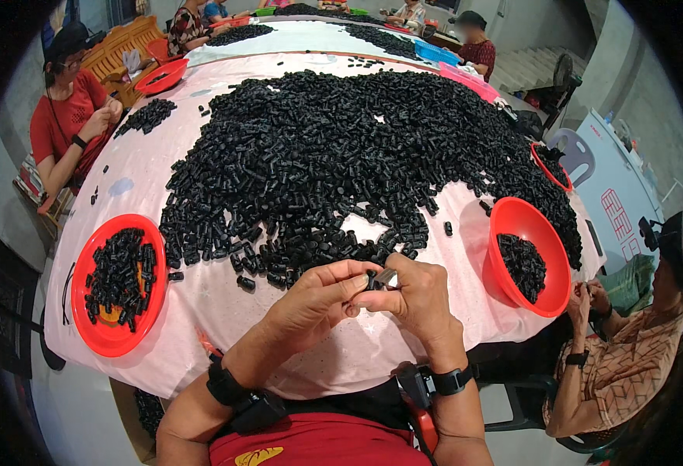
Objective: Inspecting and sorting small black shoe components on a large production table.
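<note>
Both of my hands meet over the near edge of the table, just in front of the big heap of small black cylindrical parts [303,147]. My left hand [318,299] is closed, pinching a small black part [372,279] between thumb and fingertips. Close against it, my right hand [419,299] is closed around a small flat metallic piece [388,277], which looks like a blade, though its kind is not clear. The fingers partly hide both items.
A red basin [85,326] of black parts stands at the left, and a deeper red bowl [547,233] at the right. Pink cloth [295,373] covers the table. Co-workers sit at the left [69,116], at the right [621,365] and along the far end.
</note>
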A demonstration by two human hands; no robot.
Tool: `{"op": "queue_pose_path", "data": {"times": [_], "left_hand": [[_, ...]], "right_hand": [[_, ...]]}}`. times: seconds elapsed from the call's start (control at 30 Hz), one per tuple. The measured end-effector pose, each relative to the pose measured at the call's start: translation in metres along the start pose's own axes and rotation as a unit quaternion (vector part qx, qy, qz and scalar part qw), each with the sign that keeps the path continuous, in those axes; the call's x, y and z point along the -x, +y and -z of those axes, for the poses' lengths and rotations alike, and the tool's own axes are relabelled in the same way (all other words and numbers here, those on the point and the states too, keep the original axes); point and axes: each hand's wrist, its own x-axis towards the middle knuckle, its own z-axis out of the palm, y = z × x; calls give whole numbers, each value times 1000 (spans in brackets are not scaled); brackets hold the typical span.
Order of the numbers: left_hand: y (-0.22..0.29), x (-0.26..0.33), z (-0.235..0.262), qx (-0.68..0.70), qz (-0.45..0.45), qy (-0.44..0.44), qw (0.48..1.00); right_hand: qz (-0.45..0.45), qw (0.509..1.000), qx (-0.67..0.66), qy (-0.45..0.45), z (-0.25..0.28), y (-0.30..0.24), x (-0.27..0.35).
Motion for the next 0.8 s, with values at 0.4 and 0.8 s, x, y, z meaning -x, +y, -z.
{"op": "queue_pose_path", "data": {"times": [0.4,0.8], "left_hand": [[1,2,-3,-1,14,14,1000],[2,2,0,-13,17,8,1000]], "right_hand": [[-8,1000,23,-20,-2,2,1],[-6,999,29,-23,-3,3,1]]}}
